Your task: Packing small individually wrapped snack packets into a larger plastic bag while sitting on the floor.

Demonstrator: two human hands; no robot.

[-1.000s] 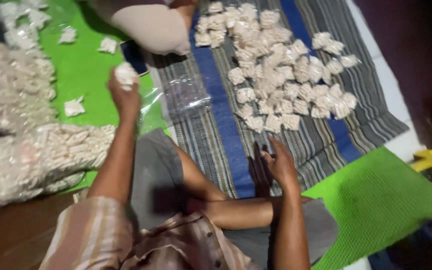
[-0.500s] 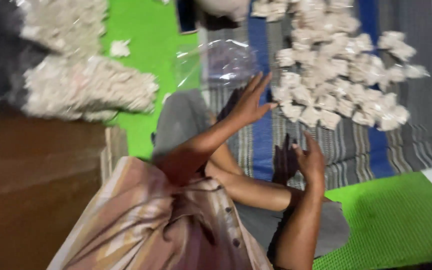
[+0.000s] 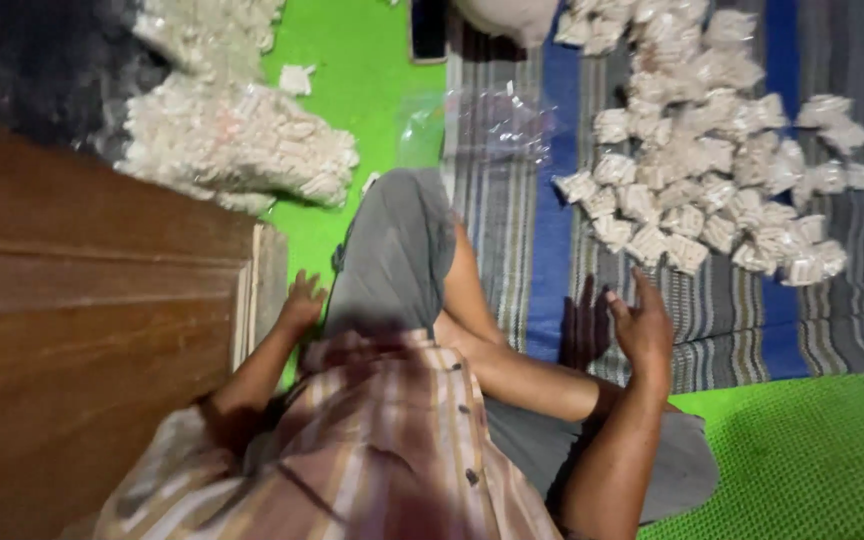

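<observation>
I sit cross-legged in grey shorts and a striped shirt. My left hand is down beside my left knee, fingers apart, holding nothing, close to the edge of a wooden door. My right hand hovers open, palm turned inward, over a striped cloth, just short of a spread of small white packets. A second heap of white packets lies on a green mat ahead of my left knee. A crumpled clear plastic bag lies in front of my knee.
A dark phone lies at the top of the green mat. Another person's knee shows at the top edge. A textured green mat covers the floor at lower right. The wooden door fills the left side.
My left hand, which held a white packet raised at the left, has let it go and dropped beside my knee. The view has swung left, bringing the wooden door in.
</observation>
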